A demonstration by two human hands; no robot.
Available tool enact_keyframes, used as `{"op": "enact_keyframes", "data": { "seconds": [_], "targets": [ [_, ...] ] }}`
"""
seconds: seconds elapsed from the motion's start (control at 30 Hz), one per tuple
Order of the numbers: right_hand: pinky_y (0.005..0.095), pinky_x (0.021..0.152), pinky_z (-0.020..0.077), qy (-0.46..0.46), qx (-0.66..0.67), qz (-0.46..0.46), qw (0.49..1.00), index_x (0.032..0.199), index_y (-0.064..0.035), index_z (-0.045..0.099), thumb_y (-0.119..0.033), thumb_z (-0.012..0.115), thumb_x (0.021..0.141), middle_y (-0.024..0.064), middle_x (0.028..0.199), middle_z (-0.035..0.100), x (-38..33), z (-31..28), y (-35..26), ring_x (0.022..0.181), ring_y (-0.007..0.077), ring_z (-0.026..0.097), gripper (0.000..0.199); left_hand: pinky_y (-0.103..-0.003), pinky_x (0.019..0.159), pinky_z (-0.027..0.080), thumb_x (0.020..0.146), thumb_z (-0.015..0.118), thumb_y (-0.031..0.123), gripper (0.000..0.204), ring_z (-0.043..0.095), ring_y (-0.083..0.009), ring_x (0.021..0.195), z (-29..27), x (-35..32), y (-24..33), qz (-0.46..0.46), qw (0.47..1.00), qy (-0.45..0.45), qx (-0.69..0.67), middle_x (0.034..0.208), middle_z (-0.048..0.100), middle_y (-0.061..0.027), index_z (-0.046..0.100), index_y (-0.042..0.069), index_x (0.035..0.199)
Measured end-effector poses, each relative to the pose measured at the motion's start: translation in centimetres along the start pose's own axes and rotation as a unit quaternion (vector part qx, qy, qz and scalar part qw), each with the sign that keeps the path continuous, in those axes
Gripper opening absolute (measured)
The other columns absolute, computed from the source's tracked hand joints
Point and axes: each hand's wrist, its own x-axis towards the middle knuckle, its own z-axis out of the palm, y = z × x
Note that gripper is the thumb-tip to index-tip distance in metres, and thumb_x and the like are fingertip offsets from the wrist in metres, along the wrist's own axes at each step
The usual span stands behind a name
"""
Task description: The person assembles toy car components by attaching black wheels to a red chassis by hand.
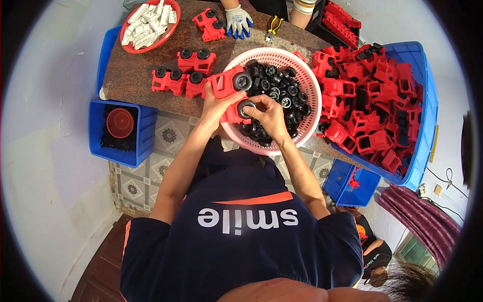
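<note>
I see the red toy truck body [229, 90] held between both hands, its long axis running from my left hand up toward the pink basket [307, 121]. My left hand [215, 103] grips its near end; my right hand [266, 113] pinches a black wheel [245, 107] against its lower side, probably seated. Spare wheels [276, 88] lie just beyond the right hand.

On the worktop [146, 75], a basket [312, 108] of wheels [279, 88] sits at centre. A toy truck body [226, 88] is held at the basket's left rim between left hand [219, 103] and right hand [269, 113]. Finished trucks [183, 75] lie left of it. A bin [425, 121] of truck bodies [372, 105] stands right; a bowl [171, 30] of small parts [148, 22] lies behind left.
</note>
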Motion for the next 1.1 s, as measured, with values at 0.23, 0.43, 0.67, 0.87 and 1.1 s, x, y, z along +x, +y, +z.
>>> {"op": "enact_keyframes", "data": {
  "seconds": [0.23, 0.43, 0.67, 0.87, 1.1],
  "targets": [
    [0.0364, 0.096, 0.0462, -0.052, 0.106, 0.04, 0.992, 0.148, -0.0039, 0.028, -0.024, 0.076, 0.077, 0.0189, 0.128, 0.049, 0.7, 2.2, 1.9, 0.113, 0.0262, 0.054, 0.088, -0.039, 0.096, 0.05, 0.073, 0.085, 0.013, 0.079, 0.057, -0.0214, 0.115, -2.6, -1.6, 1.1, -0.035, 0.991, -0.101, -0.084, 0.125, 0.056, -0.0092, 0.036, 0.007, 0.134],
    [0.0351, 0.095, 0.0488, -0.102, 0.167, 0.031, 0.98, 0.149, 0.0016, 0.024, -0.015, 0.07, 0.078, 0.0166, 0.122, 0.052, -0.7, 7.1, 0.1, 0.112, 0.0242, 0.058, 0.086, -0.035, 0.098, 0.047, 0.071, 0.083, 0.011, 0.078, 0.055, -0.019, 0.116, -5.7, -6.9, 3.1, 0.033, 0.993, -0.103, -0.05, 0.124, 0.056, -0.0085, 0.043, 0.005, 0.137],
    [0.0402, 0.107, 0.0382, -0.172, 0.16, -0.006, 0.972, 0.15, -0.0018, 0.025, -0.04, 0.069, 0.088, 0.0187, 0.149, 0.034, 2.0, 14.1, 2.0, 0.136, 0.029, 0.037, 0.084, -0.035, 0.093, 0.051, 0.069, 0.081, 0.008, 0.072, 0.059, -0.0188, 0.109, -15.6, -4.0, 0.4, 0.118, 0.993, -0.019, 0.007, 0.122, 0.057, -0.0066, 0.046, 0.006, 0.132],
    [0.0348, 0.098, 0.045, -0.011, 0.05, 0.003, 0.999, 0.132, -0.001, 0.054, -0.037, 0.066, 0.092, 0.0172, 0.128, 0.052, -0.6, 7.7, 5.3, 0.119, 0.0257, 0.053, 0.055, -0.037, 0.09, 0.054, 0.091, 0.065, 0.023, 0.033, 0.063, -0.0208, 0.104, -36.0, 11.2, -1.7, 0.108, 0.96, 0.202, -0.16, 0.11, 0.066, -0.0066, 0.059, 0.007, 0.12],
    [0.0332, 0.087, 0.0506, 0.432, -0.203, -0.053, 0.877, 0.121, -0.003, 0.061, -0.012, 0.067, 0.089, 0.0131, 0.114, 0.062, -2.7, -8.1, 7.4, 0.098, 0.0215, 0.063, 0.034, -0.041, 0.098, 0.047, 0.083, 0.066, 0.059, 0.068, 0.061, -0.0255, 0.112, -38.9, 21.1, -4.5, -0.131, 0.949, 0.273, -0.083, 0.125, 0.063, -0.0063, 0.055, 0.011, 0.129]
  ]
}}
